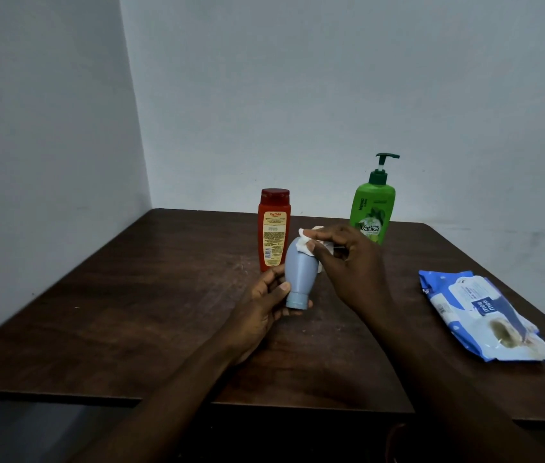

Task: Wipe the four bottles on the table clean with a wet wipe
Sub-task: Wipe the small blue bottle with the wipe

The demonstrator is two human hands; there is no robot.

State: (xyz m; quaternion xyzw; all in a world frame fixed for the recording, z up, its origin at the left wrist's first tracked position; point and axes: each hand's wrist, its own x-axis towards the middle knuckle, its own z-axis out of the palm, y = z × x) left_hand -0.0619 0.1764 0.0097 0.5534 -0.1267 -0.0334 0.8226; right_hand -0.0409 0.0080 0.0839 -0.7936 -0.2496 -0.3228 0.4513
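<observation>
We held the blue bottle [301, 272] cap-down above the middle of the desk [130, 295], our left hand [264, 305] wrapped round its cap end and our right hand [348, 259] pinching the wet wipe [305, 241] against its upturned base. The red bottle [273, 228] stood just behind it and the green pump bottle [373, 208] near the far edge, with the wipe packet [478, 312] by the right edge. Judging by that narrow grip, we thought hard rubbing could twist the bottle loose or knock the red one over.

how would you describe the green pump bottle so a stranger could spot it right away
On the dark brown wooden table, look to the far edge by the pale wall, right of the red flat-capped bottle. The tall green plastic bottle stands there upright, the only one with a dark green pump nozzle on top.
</observation>
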